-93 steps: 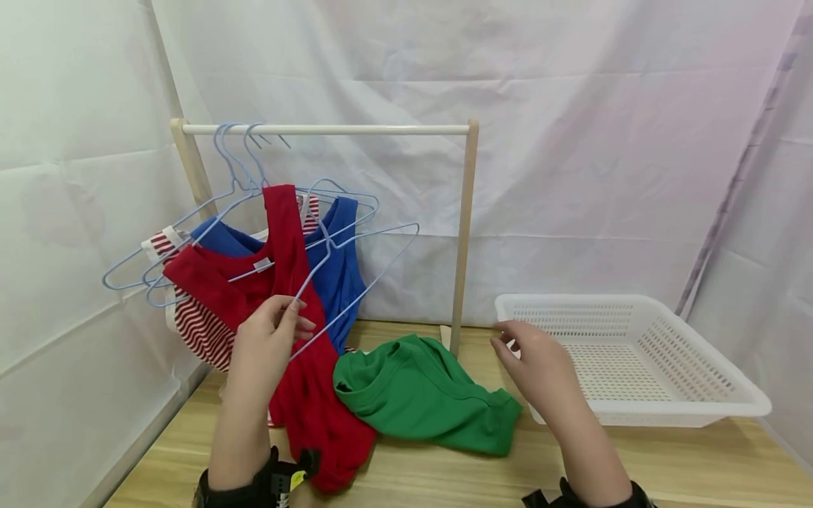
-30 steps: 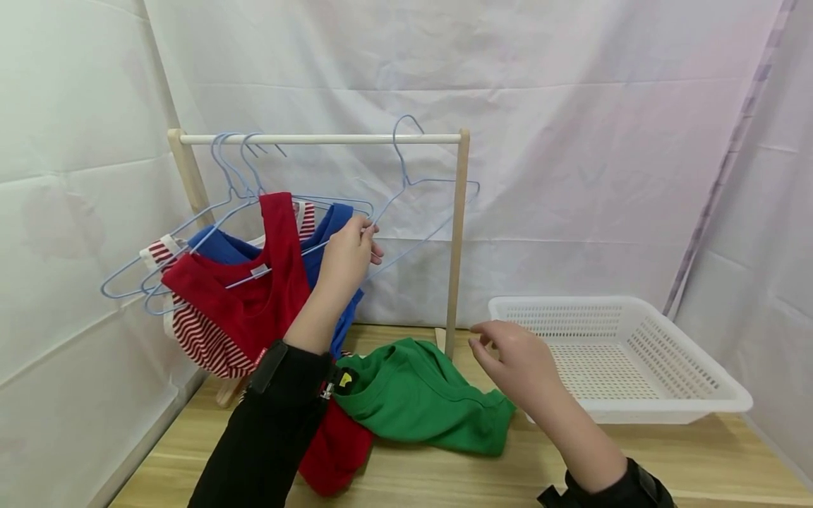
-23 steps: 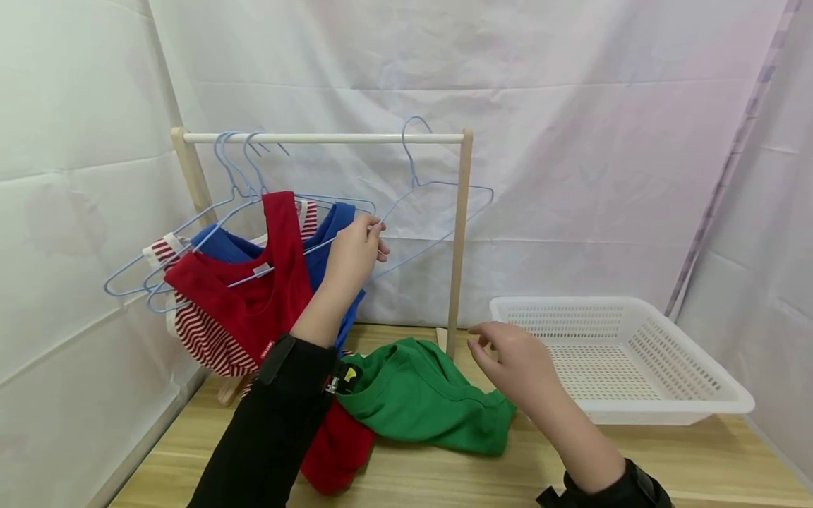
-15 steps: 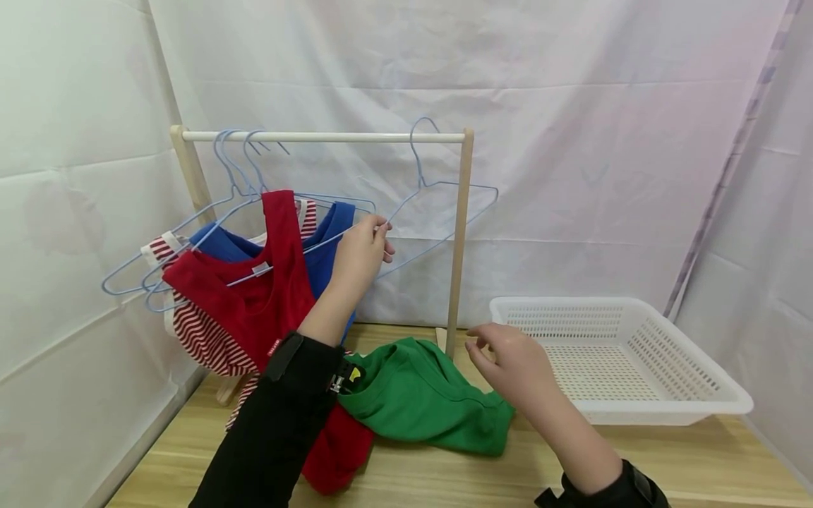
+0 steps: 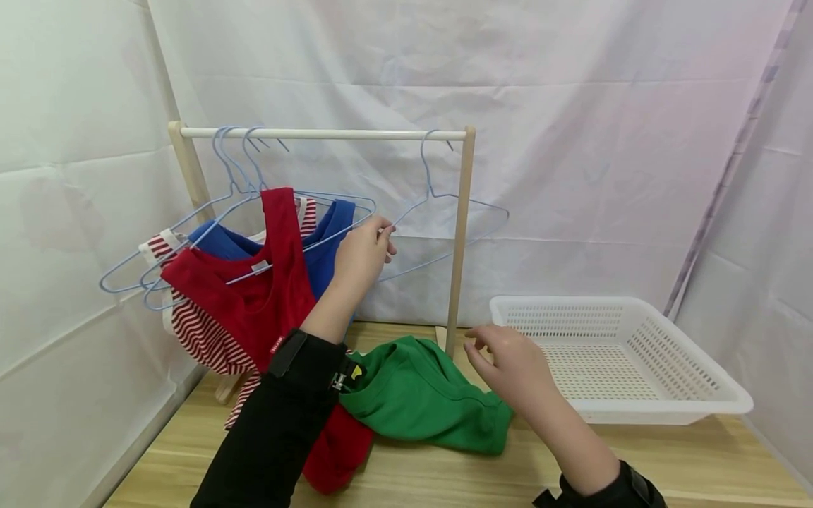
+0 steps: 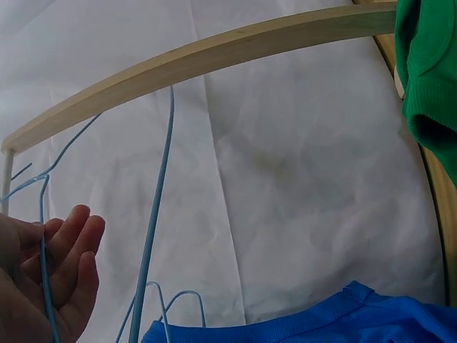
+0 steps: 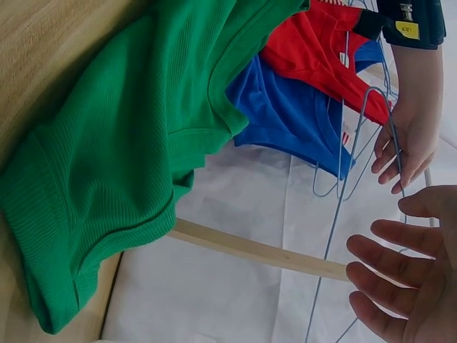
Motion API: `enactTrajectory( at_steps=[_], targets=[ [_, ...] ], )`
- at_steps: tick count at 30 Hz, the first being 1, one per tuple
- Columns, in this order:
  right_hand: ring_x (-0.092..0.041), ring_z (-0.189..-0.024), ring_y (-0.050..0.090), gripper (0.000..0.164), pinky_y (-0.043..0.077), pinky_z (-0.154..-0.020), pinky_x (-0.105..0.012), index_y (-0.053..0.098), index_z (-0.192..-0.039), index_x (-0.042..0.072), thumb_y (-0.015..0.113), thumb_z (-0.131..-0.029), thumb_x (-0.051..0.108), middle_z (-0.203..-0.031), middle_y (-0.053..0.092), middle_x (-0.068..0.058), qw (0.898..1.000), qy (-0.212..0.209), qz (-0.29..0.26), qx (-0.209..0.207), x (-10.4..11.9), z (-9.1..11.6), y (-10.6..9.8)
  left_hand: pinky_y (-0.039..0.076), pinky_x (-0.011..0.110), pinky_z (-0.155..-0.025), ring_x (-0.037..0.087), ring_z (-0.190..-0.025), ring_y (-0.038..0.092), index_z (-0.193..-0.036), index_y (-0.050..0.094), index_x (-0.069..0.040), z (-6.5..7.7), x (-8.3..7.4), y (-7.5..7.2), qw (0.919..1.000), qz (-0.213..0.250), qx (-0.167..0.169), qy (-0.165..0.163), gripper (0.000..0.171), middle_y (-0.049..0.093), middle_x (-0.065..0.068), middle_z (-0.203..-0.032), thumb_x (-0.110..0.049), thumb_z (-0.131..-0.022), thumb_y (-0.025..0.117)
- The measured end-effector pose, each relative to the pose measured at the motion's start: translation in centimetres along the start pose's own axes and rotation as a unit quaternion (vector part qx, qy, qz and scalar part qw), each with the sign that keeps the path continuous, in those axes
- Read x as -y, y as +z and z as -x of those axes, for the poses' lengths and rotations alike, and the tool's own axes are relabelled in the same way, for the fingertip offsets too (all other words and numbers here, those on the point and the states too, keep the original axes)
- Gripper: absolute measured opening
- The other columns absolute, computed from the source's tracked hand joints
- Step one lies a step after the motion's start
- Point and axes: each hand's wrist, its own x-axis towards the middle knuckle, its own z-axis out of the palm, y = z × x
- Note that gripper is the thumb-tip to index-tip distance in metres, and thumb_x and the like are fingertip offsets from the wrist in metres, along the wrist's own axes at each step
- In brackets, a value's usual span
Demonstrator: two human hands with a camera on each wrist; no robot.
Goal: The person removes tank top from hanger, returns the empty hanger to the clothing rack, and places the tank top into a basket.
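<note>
No text can be read: the red tag (image 5: 276,344) and white neck label (image 5: 260,267) on the red top (image 5: 283,240), and the yellow sticker (image 7: 407,29) on the left wrist strap (image 7: 433,21), are too small or blurred.

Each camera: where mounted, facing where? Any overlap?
Head: worn on the head, facing forward and down at the rack; forearms, left hand and right hand show.
Left wrist: on left wrist, facing the held hanger and rack post; left hand shows.
Right wrist: on right wrist, facing the green garment; both hands show.
Head and right wrist share the green garment.
</note>
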Motion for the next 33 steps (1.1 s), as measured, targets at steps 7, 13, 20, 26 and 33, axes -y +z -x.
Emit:
enactTrajectory(
  at_steps=[7, 13, 20, 26, 33],
  targets=[
    [-0.013, -0.068, 0.055, 0.014, 0.046, -0.048, -0.026, 0.063, -0.094, 0.016, 0.059, -0.085, 0.026, -0.076, 0.063, 0.005, 1.000, 0.000, 0.002, 0.000, 0.0, 0.0, 0.0, 0.048, 0.036, -0.067, 0.011, -0.079, 0.058, -0.118, 0.054, -0.022, 0.1, 0.0, -0.3, 0.9961, -0.058, -0.058, 0.032, 0.025, 0.065, -0.002, -0.102, -0.024, -0.093, 0.049],
    [-0.014, -0.069, 0.056, 0.015, 0.047, -0.051, -0.029, 0.063, -0.094, 0.015, 0.059, -0.085, 0.027, -0.077, 0.063, 0.004, 1.000, -0.003, 0.005, -0.003, 0.0, -0.2, -0.2, 0.049, 0.036, -0.075, 0.011, -0.091, 0.056, -0.115, 0.056, -0.021, 0.5, -0.5, -0.8, 0.9956, -0.039, -0.073, 0.042, 0.024, 0.060, 0.000, -0.114, -0.020, -0.091, 0.053],
    [-0.011, -0.073, 0.055, 0.014, 0.049, -0.055, -0.031, 0.063, -0.096, 0.017, 0.060, -0.085, 0.026, -0.082, 0.063, 0.004, 1.000, -0.010, -0.001, -0.013, 0.1, -0.5, 0.1, 0.047, 0.037, -0.081, 0.014, -0.105, 0.048, -0.109, 0.060, -0.021, 1.7, -0.9, -1.6, 0.9902, -0.050, -0.102, 0.082, 0.020, 0.058, 0.001, -0.112, -0.017, -0.090, 0.053],
    [-0.012, -0.076, 0.055, 0.017, 0.048, -0.056, -0.032, 0.063, -0.098, 0.016, 0.060, -0.085, 0.026, -0.086, 0.063, 0.003, 1.000, -0.011, -0.013, -0.010, 0.1, -0.6, 0.4, 0.049, 0.037, -0.075, 0.017, -0.095, 0.053, -0.102, 0.063, -0.017, 2.9, -1.2, -1.9, 0.9767, -0.056, -0.144, 0.149, 0.017, 0.061, 0.003, -0.100, -0.013, -0.088, 0.054],
    [-0.015, -0.084, 0.055, 0.018, 0.050, -0.065, -0.037, 0.063, -0.099, 0.016, 0.059, -0.086, 0.027, -0.093, 0.063, 0.001, 1.000, -0.006, -0.020, 0.008, 0.3, -0.8, 0.8, 0.049, 0.036, -0.078, 0.015, -0.095, 0.053, -0.100, 0.063, -0.015, 4.9, -1.3, -2.2, 0.9725, -0.058, -0.137, 0.179, 0.015, 0.061, 0.003, -0.102, -0.016, -0.088, 0.055]
  ],
)
